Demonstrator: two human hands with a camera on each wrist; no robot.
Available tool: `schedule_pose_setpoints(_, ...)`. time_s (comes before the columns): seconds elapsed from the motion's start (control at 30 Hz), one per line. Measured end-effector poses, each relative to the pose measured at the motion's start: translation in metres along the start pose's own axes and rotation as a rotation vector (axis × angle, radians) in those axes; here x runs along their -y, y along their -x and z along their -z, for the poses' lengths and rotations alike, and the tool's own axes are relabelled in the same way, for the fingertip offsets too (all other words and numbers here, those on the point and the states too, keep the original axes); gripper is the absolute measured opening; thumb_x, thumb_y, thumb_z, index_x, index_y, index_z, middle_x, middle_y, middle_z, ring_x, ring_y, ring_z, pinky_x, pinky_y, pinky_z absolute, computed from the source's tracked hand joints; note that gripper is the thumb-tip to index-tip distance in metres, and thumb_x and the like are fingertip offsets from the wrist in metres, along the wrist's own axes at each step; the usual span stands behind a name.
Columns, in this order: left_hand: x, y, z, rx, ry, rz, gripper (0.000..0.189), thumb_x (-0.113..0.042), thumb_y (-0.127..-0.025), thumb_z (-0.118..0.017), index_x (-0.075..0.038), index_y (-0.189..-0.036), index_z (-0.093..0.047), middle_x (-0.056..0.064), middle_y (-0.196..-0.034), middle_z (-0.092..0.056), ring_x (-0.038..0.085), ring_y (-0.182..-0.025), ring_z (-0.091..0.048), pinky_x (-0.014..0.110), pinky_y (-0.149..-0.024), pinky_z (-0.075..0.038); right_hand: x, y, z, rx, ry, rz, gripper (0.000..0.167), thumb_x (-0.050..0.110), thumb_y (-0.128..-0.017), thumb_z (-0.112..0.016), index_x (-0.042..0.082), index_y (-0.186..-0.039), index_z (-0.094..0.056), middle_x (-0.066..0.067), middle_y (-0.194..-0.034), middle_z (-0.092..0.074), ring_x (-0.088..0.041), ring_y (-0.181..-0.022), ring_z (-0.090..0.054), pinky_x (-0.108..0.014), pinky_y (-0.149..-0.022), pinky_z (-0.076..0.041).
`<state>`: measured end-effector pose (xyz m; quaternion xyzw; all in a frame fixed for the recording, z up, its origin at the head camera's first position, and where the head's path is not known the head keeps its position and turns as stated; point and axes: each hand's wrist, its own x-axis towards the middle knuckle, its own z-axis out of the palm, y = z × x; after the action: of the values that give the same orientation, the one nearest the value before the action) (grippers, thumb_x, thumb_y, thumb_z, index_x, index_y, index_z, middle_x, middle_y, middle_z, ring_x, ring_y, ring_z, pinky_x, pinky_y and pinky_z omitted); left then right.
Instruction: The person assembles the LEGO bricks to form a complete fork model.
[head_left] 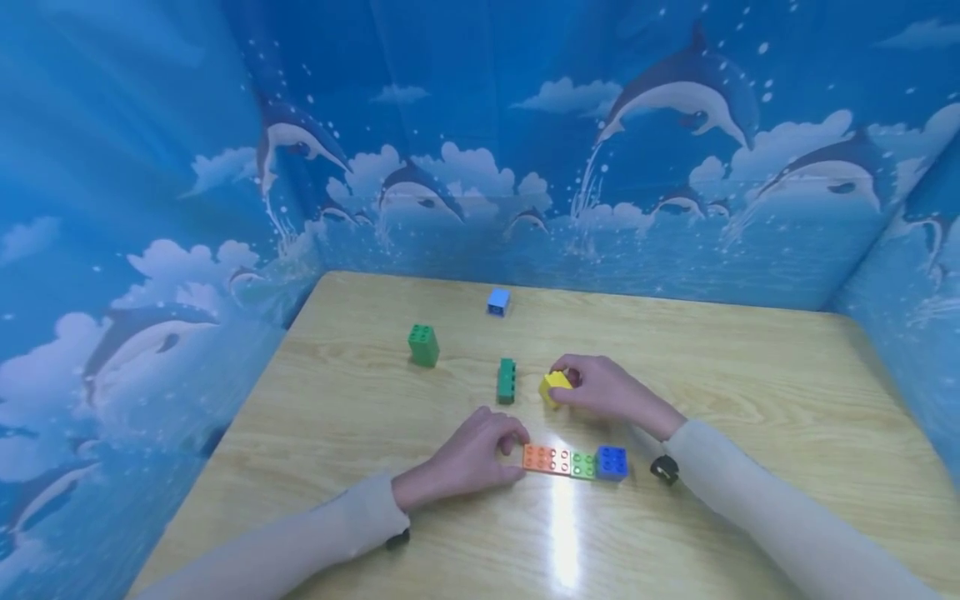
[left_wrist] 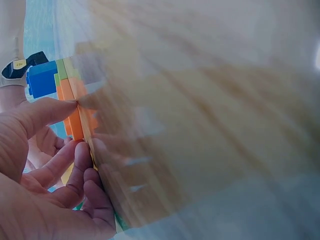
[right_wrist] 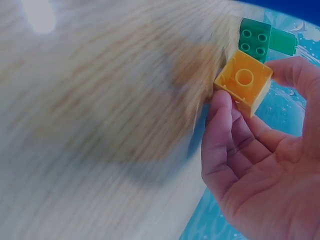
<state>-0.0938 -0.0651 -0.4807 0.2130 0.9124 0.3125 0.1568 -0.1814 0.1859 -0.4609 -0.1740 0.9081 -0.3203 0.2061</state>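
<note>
In the head view my right hand pinches a yellow building brick between thumb and fingers. The right wrist view looks into the hollow underside of that yellow brick. My left hand pinches the left end of a low row of bricks. This row has an orange brick at its left and a light green brick beside it. A taller dark blue brick forms the right end. Thumb and index finger lie on opposite sides of the orange brick in the left wrist view.
Just left of the yellow brick, a dark green brick lies on its side. Farther left stands a tall green brick block. A light blue brick sits near the back edge of the wooden table. Dolphin-printed curtains surround it.
</note>
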Motion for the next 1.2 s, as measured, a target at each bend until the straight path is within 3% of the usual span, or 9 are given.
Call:
schedule_pose_setpoints(0.37,0.001,-0.001,-0.001,0.004,-0.01,0.021,0.036,-0.02,-0.085,-0.094,-0.02,-0.117,-0.078,-0.01,-0.086,-0.06,0.01,-0.086,-0.049,0.027,-0.075,-0.044,-0.002,0.011,0.006,-0.032,-0.062,-0.048,0.057,0.031,-0.096,-0.077,0.003,-0.143,-0.064,-0.007,-0.104,-0.07,-0.021,-0.078,-0.062,-0.037,-0.066,-0.053)
schedule_pose_setpoints(0.63,0.0,-0.002,-0.001,0.011,0.008,0.032,0.036,-0.02,-0.085,-0.094,-0.02,-0.117,-0.078,-0.01,-0.087,-0.06,0.01,-0.086,-0.05,0.027,-0.074,-0.044,-0.005,0.025,0.004,-0.099,-0.119,0.051,0.044,0.031,-0.098,-0.079,0.001,-0.128,-0.069,-0.005,-0.107,-0.072,-0.021,-0.098,-0.067,-0.04,-0.088,-0.058)
schedule_pose_setpoints(1.2,0.001,0.001,0.0,-0.005,0.023,-0.014,0.035,-0.017,-0.085,-0.093,-0.02,-0.117,-0.079,-0.011,-0.086,-0.06,0.01,-0.087,-0.05,0.027,-0.077,-0.045,-0.001,0.058,0.0,-0.166,-0.128,0.109,0.042,0.025,-0.097,-0.084,0.0,-0.128,-0.071,0.0,-0.103,-0.072,-0.014,-0.093,-0.068,-0.032,-0.083,-0.061)
